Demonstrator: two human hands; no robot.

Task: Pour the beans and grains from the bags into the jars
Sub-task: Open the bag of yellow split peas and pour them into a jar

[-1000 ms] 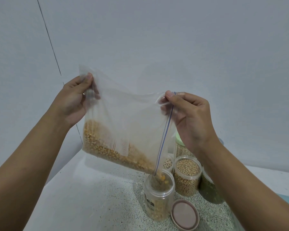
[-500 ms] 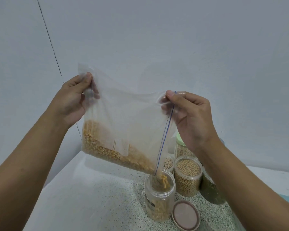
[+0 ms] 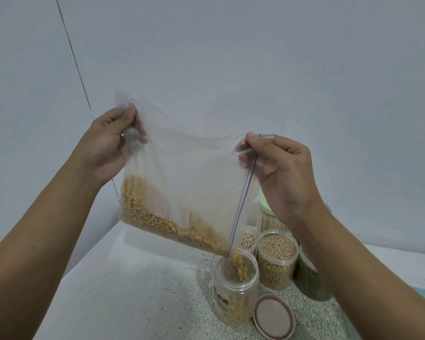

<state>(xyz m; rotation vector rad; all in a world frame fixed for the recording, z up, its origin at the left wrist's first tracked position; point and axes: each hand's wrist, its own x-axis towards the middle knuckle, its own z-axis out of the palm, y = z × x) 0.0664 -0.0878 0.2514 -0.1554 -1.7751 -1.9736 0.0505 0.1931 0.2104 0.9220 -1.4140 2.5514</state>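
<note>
A clear zip bag (image 3: 189, 173) with yellow corn kernels (image 3: 157, 219) along its lower edge hangs tilted above the counter. My left hand (image 3: 106, 148) pinches the bag's upper left corner. At the zip end, on the upper right, my right hand (image 3: 280, 173) pinches the bag by its blue zip line. The bag's low right corner sits over the mouth of an open clear jar (image 3: 234, 288), and kernels fall into it. The jar is partly filled with kernels.
A pinkish lid (image 3: 273, 317) lies flat right of the open jar. Behind stand a jar of pale beans (image 3: 277, 258), a dark green-filled jar (image 3: 309, 280), a small jar of white beans (image 3: 247, 241) and a green-lidded jar (image 3: 268, 217). The speckled counter (image 3: 145, 290) meets a grey wall.
Kernels keep sliding toward the bag's low corner and dropping into the jar. Both hands stay almost where they were.
</note>
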